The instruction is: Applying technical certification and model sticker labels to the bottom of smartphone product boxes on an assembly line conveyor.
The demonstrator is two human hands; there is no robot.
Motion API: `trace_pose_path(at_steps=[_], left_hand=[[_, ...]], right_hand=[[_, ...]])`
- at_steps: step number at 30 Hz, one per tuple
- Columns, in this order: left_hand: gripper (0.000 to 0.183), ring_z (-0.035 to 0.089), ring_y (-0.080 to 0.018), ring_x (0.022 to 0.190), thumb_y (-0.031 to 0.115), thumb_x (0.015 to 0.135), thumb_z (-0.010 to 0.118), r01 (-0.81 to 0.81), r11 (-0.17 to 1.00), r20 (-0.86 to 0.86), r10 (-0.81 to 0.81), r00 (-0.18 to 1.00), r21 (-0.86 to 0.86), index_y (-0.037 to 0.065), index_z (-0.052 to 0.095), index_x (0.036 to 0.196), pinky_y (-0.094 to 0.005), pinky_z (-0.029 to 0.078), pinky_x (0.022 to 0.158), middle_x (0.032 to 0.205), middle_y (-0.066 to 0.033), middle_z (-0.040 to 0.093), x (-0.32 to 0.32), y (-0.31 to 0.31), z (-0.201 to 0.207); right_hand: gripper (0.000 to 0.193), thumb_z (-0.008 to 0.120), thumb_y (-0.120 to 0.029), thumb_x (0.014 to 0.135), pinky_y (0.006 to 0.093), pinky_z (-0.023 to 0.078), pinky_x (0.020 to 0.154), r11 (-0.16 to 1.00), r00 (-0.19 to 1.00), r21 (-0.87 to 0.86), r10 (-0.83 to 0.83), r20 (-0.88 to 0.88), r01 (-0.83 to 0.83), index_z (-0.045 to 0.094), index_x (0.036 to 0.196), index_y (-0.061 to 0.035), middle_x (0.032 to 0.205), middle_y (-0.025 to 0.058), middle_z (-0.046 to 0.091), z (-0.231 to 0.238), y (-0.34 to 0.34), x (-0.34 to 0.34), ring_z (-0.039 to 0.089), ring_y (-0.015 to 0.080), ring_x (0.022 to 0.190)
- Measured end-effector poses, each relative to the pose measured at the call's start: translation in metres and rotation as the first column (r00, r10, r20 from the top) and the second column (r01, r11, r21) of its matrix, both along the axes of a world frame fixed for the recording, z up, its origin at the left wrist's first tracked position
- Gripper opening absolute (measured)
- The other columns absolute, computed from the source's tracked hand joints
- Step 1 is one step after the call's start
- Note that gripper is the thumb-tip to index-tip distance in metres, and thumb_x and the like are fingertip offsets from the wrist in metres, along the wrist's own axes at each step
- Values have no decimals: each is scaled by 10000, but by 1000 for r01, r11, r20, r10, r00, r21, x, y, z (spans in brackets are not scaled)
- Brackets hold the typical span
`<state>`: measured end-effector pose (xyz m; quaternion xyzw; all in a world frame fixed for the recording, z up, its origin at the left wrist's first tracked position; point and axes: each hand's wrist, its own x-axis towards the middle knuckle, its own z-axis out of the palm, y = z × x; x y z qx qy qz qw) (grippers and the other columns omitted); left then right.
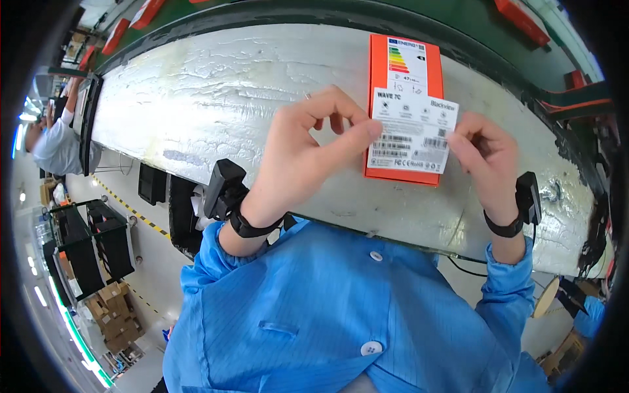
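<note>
A white printed label [413, 131] is held by its two side edges over the lower part of an orange box [403, 175]. My left hand [311, 144] pinches the label's left edge between thumb and forefinger. At the opposite edge, my right hand [481, 154] grips it with thumb and curled fingers. The label is slightly tilted against the box; whether it touches the surface I cannot tell. Above it on the box shows a second label [407, 62] with a coloured bar scale. The box lies flat on the silvery, wrinkled worktop [262, 72].
Beyond the worktop's dark rim runs a green surface [314, 10] with several orange boxes [521, 19]. At the far left is another person [59, 147] in light clothing. Black crates [105, 239] and stacked cartons [114, 314] stand on the floor to the left.
</note>
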<state>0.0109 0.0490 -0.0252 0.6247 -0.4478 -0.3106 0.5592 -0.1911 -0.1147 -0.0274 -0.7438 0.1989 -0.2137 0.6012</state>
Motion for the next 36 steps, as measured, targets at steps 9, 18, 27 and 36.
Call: trace_pose_path(at_steps=[9, 18, 27, 36], left_hand=[[137, 460, -42, 705, 156, 862, 713, 7, 978, -120, 19, 993, 207, 36, 675, 807, -218, 332, 658, 729, 31, 601, -4, -8, -12], [151, 473, -51, 710, 180, 853, 737, 2, 982, -49, 7, 999, 188, 41, 698, 811, -235, 342, 672, 749, 24, 634, -4, -3, -22], [149, 472, -52, 701, 187, 842, 747, -3, 983, -46, 11, 999, 185, 52, 699, 798, -233, 336, 675, 753, 37, 639, -6, -2, -20], [178, 485, -79, 656, 178, 816, 768, -105, 991, 270, 79, 960, 83, 50, 655, 766, -228, 386, 650, 686, 12, 587, -12, -3, -26]], right_hand=[[168, 666, -208, 905, 171, 346, 500, 962, 970, 262, -11, -242, 76, 640, 852, -51, 677, -40, 576, -17, -7, -4, 465, 12, 556], [152, 657, -169, 912, 196, 454, 585, 969, 985, 243, -2, -173, 45, 632, 858, -29, 759, 18, 654, -22, -5, -3, 574, 53, 637], [119, 659, -127, 909, 201, 470, 613, 980, 989, 197, -4, -146, 33, 622, 861, -25, 792, 23, 654, -24, -4, -5, 587, 58, 682], [104, 671, -103, 890, 199, 456, 621, 994, 993, 94, -51, -105, 61, 616, 850, -24, 789, 6, 639, -24, 0, -3, 568, 50, 689]])
